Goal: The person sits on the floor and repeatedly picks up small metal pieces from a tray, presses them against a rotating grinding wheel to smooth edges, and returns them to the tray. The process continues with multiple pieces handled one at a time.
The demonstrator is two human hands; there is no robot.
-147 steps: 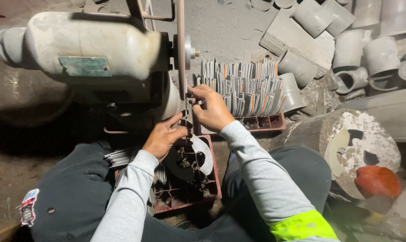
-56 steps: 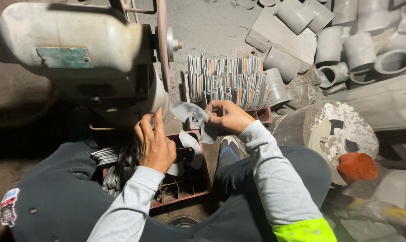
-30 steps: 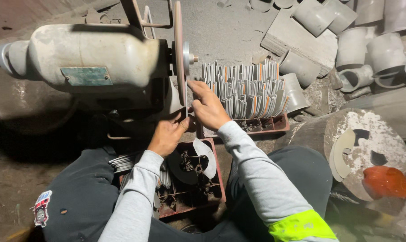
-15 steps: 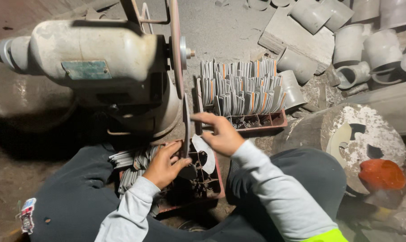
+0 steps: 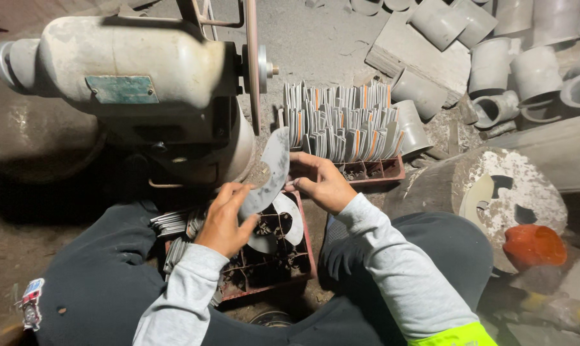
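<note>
Together we hold a curved grey metal blade [image 5: 269,173], a crescent-shaped piece, just below the thin grinding disc [image 5: 252,64] of the bench grinder [image 5: 130,70] at the far left. Our left hand [image 5: 223,221] has its grip pinched on the blade's near end, thumb on top and fingers curled under it. Our right hand [image 5: 322,182] sits to the right of the blade, fingers bent toward its edge; whether that grip is pressed onto the metal or only resting beside it we cannot tell. The blade stands tilted, its upper tip close under the disc's rim but apart from it. Beneath our hands lies a near red crate [image 5: 264,256] with divided compartments, holding two more pale crescent pieces and dark scraps. Farther away, a second red crate [image 5: 373,170] carries a dense row of upright grey blades [image 5: 341,122] with orange streaks. On the right, a round stone-like block [image 5: 514,192] bears another crescent piece, with an orange cup [image 5: 533,247] just beside it. Grey pipe fittings [image 5: 495,57] lie scattered on the floor at the far right.
</note>
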